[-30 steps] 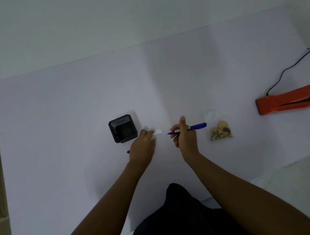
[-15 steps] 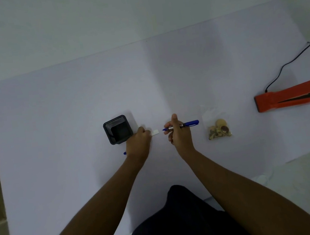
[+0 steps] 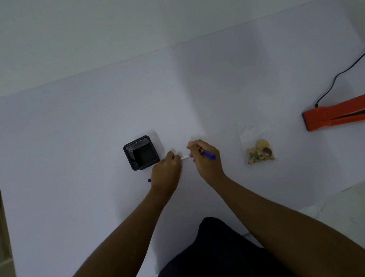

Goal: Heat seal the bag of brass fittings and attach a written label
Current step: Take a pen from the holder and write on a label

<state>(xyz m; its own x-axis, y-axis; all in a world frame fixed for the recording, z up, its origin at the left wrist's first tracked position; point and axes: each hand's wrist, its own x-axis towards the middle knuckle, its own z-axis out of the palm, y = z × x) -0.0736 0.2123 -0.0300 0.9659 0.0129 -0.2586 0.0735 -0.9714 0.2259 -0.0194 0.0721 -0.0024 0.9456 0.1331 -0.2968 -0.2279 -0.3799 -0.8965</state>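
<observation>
A pale lilac tabletop (image 3: pixel 83 127) meets a white wall. The left hand (image 3: pixel 166 171) pinches a small label (image 3: pixel 185 157); the right hand (image 3: pixel 206 162) grips a blue pen (image 3: pixel 209 155). The bag of brass fittings (image 3: pixel 258 149) lies right, near the orange heat sealer (image 3: pixel 344 112).

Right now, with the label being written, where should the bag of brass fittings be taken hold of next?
Pinch the bag of brass fittings by its flat, empty upper part, coming from the far side. The fittings sit heaped at the near end, so the clear upper film looks thin and free. The right hand is nearest, though it holds the pen.
</observation>
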